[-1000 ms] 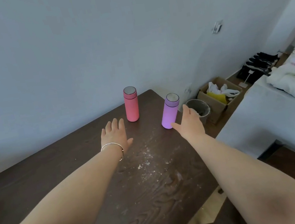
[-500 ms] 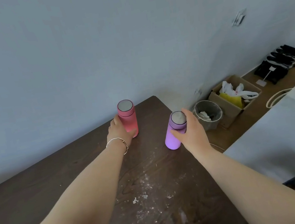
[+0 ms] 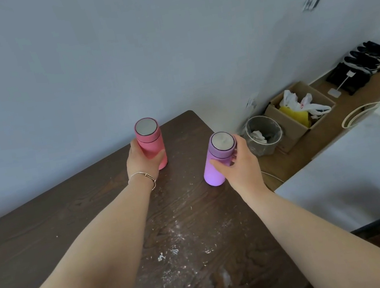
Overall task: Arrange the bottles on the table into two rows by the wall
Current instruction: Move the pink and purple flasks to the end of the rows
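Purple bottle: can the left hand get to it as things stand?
Probably not: the left hand is wrapped round the pink bottle, and the right hand already grips the purple bottle.

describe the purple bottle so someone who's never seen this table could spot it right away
Start at the dark wooden table against the pale wall and go to its far right edge, above the bin on the floor. The purple bottle stands there upright in the right hand. Unlike the pink bottle nearer the wall, it is lilac.

One head-worn view looks steeply down, close over the table (image 3: 49, 242), facing the wall (image 3: 94, 59).
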Demonstrator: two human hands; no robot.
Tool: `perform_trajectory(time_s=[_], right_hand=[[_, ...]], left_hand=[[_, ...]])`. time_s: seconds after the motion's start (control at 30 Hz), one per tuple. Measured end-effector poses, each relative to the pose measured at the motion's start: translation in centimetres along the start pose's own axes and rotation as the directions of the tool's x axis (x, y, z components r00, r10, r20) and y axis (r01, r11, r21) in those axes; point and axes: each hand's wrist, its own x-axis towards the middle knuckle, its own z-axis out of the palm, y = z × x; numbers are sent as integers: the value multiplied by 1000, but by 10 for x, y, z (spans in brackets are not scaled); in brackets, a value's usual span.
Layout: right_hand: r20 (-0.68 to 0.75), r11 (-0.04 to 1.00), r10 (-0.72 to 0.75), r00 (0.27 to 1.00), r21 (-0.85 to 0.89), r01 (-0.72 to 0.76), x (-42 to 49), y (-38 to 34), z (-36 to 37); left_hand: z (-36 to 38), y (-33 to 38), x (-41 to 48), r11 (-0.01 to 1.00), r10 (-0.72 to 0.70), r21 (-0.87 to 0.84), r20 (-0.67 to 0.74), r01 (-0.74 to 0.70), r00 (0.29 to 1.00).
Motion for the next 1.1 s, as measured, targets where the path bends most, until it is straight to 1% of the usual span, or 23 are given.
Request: perform_trajectory(time_s=[0.1, 0.23, 0.4, 0.5, 0.67, 0.83, 0.97, 1.1], right_hand=[[1, 1000, 10, 1000, 3, -10, 0, -1, 0], [4, 1000, 13, 1000, -23, -13, -2, -6, 0], [-6, 999, 29, 1000, -36, -29, -13, -19, 1], [-1, 1000, 18, 1000, -26, -18, -26, -35, 0], [-10, 1000, -14, 1000, 1, 14, -60, -70, -3], [-29, 999, -6, 1000, 34, 7, -109, -101, -3], [-11, 999, -23, 1000, 35, 23, -151, -121, 1], [15, 999, -35, 999, 40, 34, -186, -143, 5]], left_hand=[[0, -2, -9, 1000, 26, 3, -15, -26, 1000], [-2, -2, -26, 999, 48, 0, 11, -48, 999], [-15, -4, -54, 998, 52, -27, 53, -50, 997], [-29, -6, -75, 998, 46, -45, 54, -43, 997], [-65, -13, -112, 998, 49, -50, 45, -47, 998], [-110, -26, -151, 995, 87, -40, 16, -86, 996], [-145, -46, -187, 993, 105, -52, 7, -104, 994], [-176, -71, -225, 995, 82, -51, -3, -82, 997]])
